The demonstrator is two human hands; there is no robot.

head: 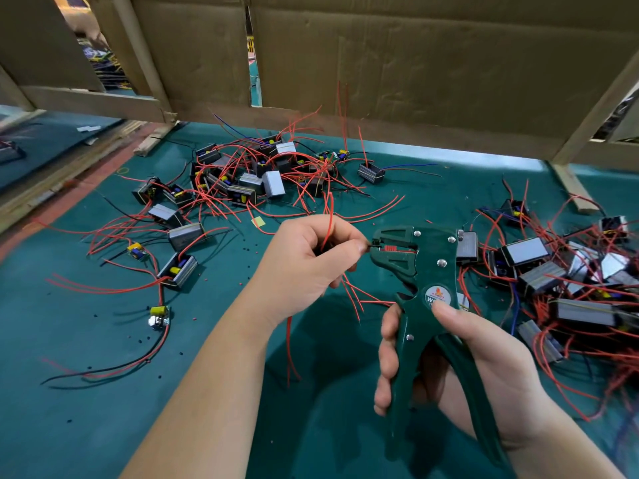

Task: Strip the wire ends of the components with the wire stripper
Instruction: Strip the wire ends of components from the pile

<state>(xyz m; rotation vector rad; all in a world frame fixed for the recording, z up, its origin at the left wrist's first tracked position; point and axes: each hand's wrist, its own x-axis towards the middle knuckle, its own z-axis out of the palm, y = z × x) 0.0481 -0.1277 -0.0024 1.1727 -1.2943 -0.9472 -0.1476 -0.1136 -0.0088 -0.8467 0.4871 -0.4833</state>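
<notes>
While the dark green pistol-grip wire stripper [425, 271] stands upright at the centre right of the frame, our right hand [477, 354] wraps round its two handles from below, thumb laid across the round label, so that one squeeze should close the head; the handles look spread, so we judge that squeeze is not yet made. Our left hand [304, 261], at the centre, is curled round a thin red insulated wire [331, 216] and pinches a wire end between thumb and forefinger right at the tool's mouth; we hold it that close so the limp lead does not buckle going in; whether the tip sits fully between the blades we cannot tell.

Small grey box-shaped components [256, 181] lie tangled in red and black leads at the upper centre; a second heap [553, 271] crowds the right edge, within reach of the tool hand; which heap is done we cannot say. Both rest on the teal bench mat [86, 409], where tiny black specks [141, 340] at the lower left look like shed insulation; a brown cardboard wall [415, 63] closes the top of the frame.
</notes>
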